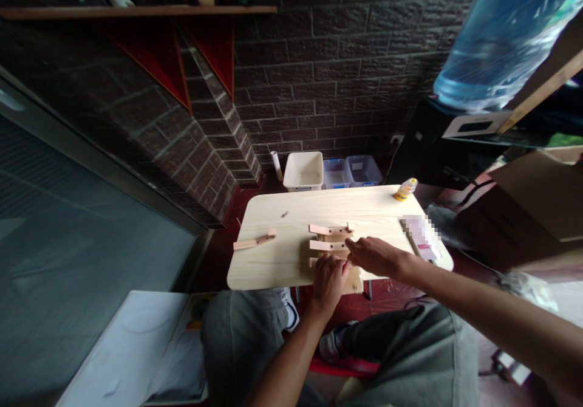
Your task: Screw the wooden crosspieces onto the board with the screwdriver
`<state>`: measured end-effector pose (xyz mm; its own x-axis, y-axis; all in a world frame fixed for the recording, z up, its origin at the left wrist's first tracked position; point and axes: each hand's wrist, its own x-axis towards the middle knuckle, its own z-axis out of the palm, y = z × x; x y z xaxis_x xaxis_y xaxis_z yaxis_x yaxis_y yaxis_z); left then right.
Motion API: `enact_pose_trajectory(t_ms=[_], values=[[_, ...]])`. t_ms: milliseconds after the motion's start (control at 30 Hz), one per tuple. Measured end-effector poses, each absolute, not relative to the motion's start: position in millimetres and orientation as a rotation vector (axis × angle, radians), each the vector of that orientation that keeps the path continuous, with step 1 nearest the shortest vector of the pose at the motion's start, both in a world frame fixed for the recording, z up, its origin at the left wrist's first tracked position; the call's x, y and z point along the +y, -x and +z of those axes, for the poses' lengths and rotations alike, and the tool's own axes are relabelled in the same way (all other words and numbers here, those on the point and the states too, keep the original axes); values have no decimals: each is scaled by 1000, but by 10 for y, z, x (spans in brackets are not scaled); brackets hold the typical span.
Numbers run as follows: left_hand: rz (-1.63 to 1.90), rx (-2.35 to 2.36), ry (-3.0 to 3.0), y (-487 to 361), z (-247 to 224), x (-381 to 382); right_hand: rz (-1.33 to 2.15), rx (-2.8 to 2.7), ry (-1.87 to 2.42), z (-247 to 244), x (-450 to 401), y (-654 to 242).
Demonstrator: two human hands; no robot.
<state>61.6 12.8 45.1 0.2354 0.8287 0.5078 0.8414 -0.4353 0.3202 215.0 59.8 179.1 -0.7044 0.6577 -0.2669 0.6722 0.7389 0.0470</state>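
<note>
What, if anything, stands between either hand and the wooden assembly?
Nothing visible: the left hand is over the near slat of the assembly, the right hand at its right side. Exact finger contact is hidden.

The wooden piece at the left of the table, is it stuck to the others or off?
Off. That wooden piece lies apart, with tabletop showing between it and the other wooden pieces.

Wood frame (325, 245) on tbl (273, 267), front edge, nr ctr; L hand (331, 278) on its near part, R hand (368, 255) at its R side; loose stick (253, 243) to L; small bits (285, 214) behind, betw. stick & frame; packet (419, 238) to R; bottle (406, 189) at back R corner; bins (304, 171) behind tbl, wall (337, 79) behind those; jug (505, 42) on stand (416, 143), far R
</note>
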Motion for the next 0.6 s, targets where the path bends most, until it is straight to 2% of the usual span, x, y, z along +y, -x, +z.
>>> enact_pose_trajectory(t_ms=[600], values=[[-946,-1697,2393,-667,483,71,-191,2591,-1275,1884,510,-2037]])
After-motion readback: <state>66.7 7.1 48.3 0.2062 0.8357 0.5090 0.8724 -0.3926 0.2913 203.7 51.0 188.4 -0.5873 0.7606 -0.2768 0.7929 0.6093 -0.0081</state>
